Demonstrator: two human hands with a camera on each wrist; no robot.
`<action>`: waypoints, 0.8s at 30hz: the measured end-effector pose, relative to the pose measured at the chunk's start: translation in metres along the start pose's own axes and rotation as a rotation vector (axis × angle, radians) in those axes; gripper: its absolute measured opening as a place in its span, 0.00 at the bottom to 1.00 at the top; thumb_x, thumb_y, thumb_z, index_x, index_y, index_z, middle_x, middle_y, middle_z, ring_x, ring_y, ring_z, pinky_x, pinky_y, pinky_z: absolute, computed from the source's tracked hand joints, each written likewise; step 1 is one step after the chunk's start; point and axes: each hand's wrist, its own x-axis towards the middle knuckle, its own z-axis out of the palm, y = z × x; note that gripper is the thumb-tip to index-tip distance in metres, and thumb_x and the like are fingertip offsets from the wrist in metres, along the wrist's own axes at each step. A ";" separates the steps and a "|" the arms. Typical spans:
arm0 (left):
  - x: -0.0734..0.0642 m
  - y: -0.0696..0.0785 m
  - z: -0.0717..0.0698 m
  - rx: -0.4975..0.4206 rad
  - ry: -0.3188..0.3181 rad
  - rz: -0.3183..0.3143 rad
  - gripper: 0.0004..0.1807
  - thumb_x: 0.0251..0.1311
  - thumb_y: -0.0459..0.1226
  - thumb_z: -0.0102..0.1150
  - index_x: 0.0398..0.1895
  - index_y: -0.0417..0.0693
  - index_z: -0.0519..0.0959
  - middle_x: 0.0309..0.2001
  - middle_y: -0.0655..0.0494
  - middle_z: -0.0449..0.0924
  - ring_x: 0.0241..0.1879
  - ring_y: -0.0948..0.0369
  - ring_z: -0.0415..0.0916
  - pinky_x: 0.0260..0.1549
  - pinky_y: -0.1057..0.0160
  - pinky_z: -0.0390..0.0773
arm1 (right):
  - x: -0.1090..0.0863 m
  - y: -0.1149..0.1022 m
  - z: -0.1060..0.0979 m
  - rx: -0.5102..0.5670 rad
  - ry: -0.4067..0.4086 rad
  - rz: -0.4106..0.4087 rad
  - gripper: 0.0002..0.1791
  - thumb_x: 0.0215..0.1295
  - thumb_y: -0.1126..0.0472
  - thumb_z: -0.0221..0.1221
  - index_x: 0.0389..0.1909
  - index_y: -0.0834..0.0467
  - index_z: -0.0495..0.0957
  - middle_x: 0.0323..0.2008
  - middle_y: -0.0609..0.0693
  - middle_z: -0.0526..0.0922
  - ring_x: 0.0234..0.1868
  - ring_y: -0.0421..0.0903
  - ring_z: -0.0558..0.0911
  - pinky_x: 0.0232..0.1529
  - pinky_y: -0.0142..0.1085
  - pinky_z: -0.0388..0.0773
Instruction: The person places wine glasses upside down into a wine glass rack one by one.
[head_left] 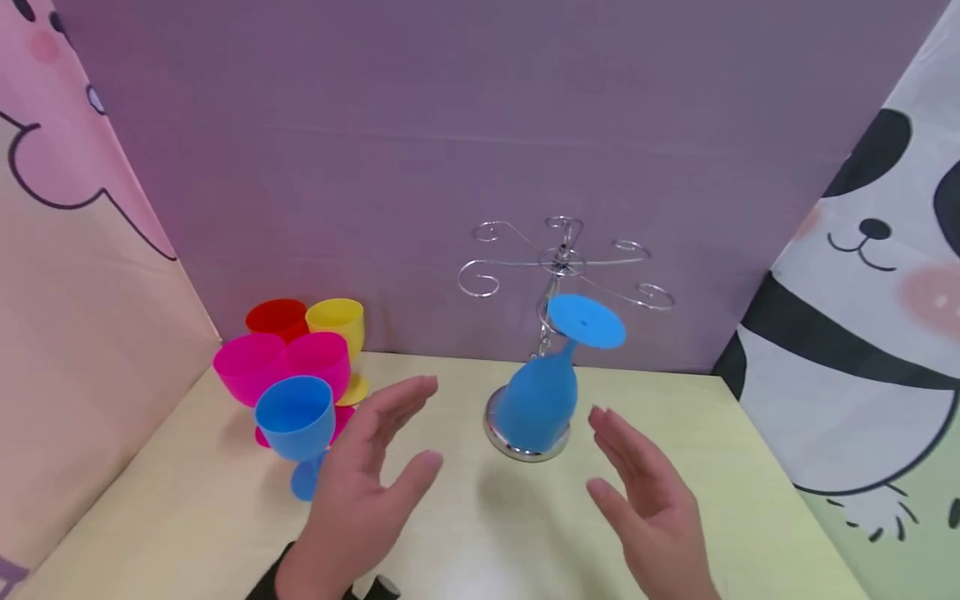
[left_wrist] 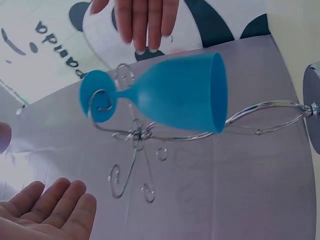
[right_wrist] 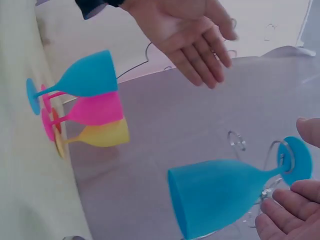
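Note:
A blue plastic goblet [head_left: 538, 402] hangs upside down from a curled arm of the silver wire rack [head_left: 561, 263], its foot caught in the hook, as both wrist views show. My left hand [head_left: 358, 492] is held to the left of this goblet, fingers extended and thumb apart, touching nothing. On the other side is my right hand [head_left: 654, 510], likewise with its fingers loosely extended and apart from the goblet. In the left wrist view the goblet [left_wrist: 175, 92] lies between the two hands.
At the left of the pale table [head_left: 450, 542] several goblets stand upright in a cluster: blue [head_left: 295, 417], pink [head_left: 247, 367], red [head_left: 276, 318] and yellow [head_left: 337, 321]. The rack's round base stands near the purple back wall [head_left: 450, 167]. A panda-print panel [head_left: 862, 333] borders the right.

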 end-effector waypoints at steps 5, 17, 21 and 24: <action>-0.010 0.000 -0.015 -0.037 0.006 0.063 0.32 0.63 0.25 0.57 0.69 0.51 0.63 0.66 0.59 0.69 0.66 0.57 0.65 0.59 0.66 0.72 | -0.003 0.004 -0.011 0.160 -0.020 -0.166 0.31 0.68 0.76 0.51 0.71 0.62 0.61 0.68 0.55 0.69 0.67 0.45 0.70 0.61 0.29 0.69; -0.020 -0.023 -0.047 0.328 0.107 0.076 0.41 0.55 0.29 0.67 0.71 0.58 0.63 0.66 0.62 0.68 0.65 0.64 0.64 0.53 0.76 0.71 | -0.002 0.000 -0.012 0.152 0.003 -0.144 0.31 0.68 0.76 0.51 0.72 0.62 0.61 0.69 0.54 0.68 0.67 0.45 0.69 0.61 0.29 0.68; -0.017 -0.031 -0.062 0.381 0.187 0.083 0.43 0.52 0.27 0.69 0.71 0.56 0.64 0.65 0.59 0.69 0.65 0.63 0.63 0.50 0.78 0.72 | -0.003 0.000 -0.012 0.120 0.021 -0.150 0.31 0.68 0.75 0.53 0.71 0.61 0.61 0.68 0.55 0.68 0.67 0.45 0.69 0.61 0.28 0.68; -0.015 -0.037 -0.074 0.436 0.249 0.035 0.44 0.50 0.30 0.71 0.72 0.56 0.63 0.65 0.56 0.68 0.63 0.59 0.64 0.48 0.72 0.77 | -0.003 0.000 -0.010 0.123 0.034 -0.149 0.31 0.67 0.76 0.53 0.71 0.61 0.62 0.68 0.55 0.69 0.67 0.45 0.70 0.61 0.28 0.68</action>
